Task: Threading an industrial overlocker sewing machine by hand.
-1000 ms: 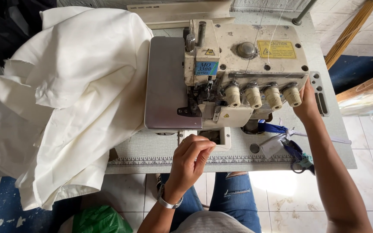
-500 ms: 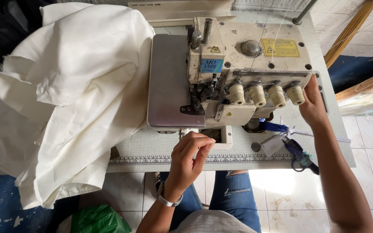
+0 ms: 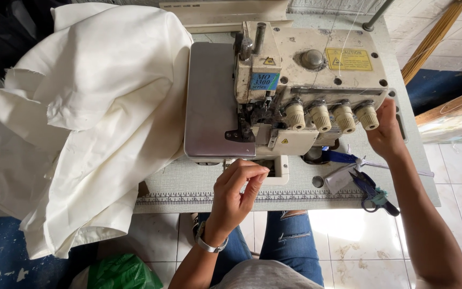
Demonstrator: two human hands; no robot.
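At the front edge of the overlock sewing machine (image 3: pixel 295 91), just below its needle area, the left hand (image 3: pixel 235 194) hovers with thumb and forefinger brought together in a pinch, the other fingers curled loosely. Whether a thread end sits between those fingertips cannot be told; nothing that fine shows there. The pinch sits close under the presser foot, apart from the metal, which suits handling something thin right where the machine feeds.

On the right side of the machine, the right hand (image 3: pixel 385 134) lies against the housing beside the outermost of four cream tension knobs (image 3: pixel 331 116), fingers spread and flat on the casing rather than closed around anything. It seems placed there to steady or to reach the knob nearest it.

Left of the machine, a large heap of cream fabric (image 3: pixel 81 123) is piled on the table (image 3: pixel 188 184) and spills over its front edge, its bulk touching the grey bed plate (kept off the needle area, so the bed stays bare). It lies well apart from the pinching fingers.

Right of the machine's base, near the right forearm, a pair of scissors (image 3: pixel 375 194) with dark handles rests on the table, close to the working hand. A ruler strip runs along the table's front edge beneath the left hand.
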